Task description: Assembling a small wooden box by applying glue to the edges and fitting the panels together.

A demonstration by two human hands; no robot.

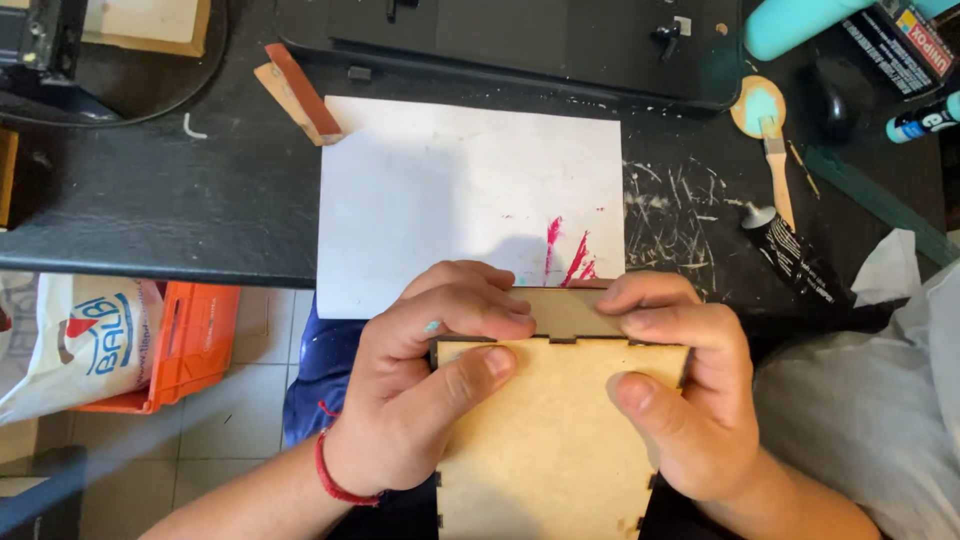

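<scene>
We're looking straight down at both hands on a pale wooden box (555,430) w/ notched, finger-jointed edges, held low in the picture, just off the near edge of the desk (180,200). Left hand (430,385) is closed round the box's upper left corner, thumb flat across the top panel, fingers curled over the far edge; a red cord bracelet (335,480) sits on that wrist. Right hand (680,385) grips the upper right corner the same way, thumb on the panel, fingers wrapped over the top. Both are clamped firmly on the wood.

The desk is dark, almost black, w/ white scratches and dried specks to the right. A white sheet of paper (450,190) lies flat on it just beyond the hands, w/ pink-red smears near its lower right. Up left of the sheet, a small wooden block (298,92) w/ a reddish face. At right: a wooden spatula (778,170), a round wooden disc (757,105) w/ teal paint, a black tube (790,250), a teal bottle (800,25) and, prob., a crumpled tissue (888,268).

Below the desk edge we see a pale tiled floor (230,400), an orange plastic crate (195,340) and a white bag (75,345) leaning against it.
</scene>
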